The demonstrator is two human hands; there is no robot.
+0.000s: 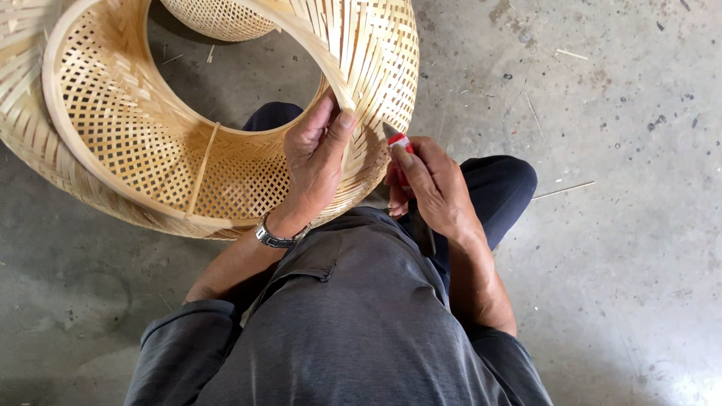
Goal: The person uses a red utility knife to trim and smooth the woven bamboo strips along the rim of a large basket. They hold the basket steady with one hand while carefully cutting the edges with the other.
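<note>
Basket: woven bamboo basket lies tilted on the concrete floor, ahead of the knees.
Left hand: clasps the basket's rim strip.
Right hand: just beside the basket's right wall, gripping a red-tipped tool.

Floor: grey concrete floor under me, stained and speckled with dark spots.
Basket: the big woven bamboo basket I'm working on rests on it, tipped on its side, to my left.
Second basket: another woven piece sits beyond it, at the top edge.
Scraps: thin bamboo slivers lie scattered to my right.
</note>
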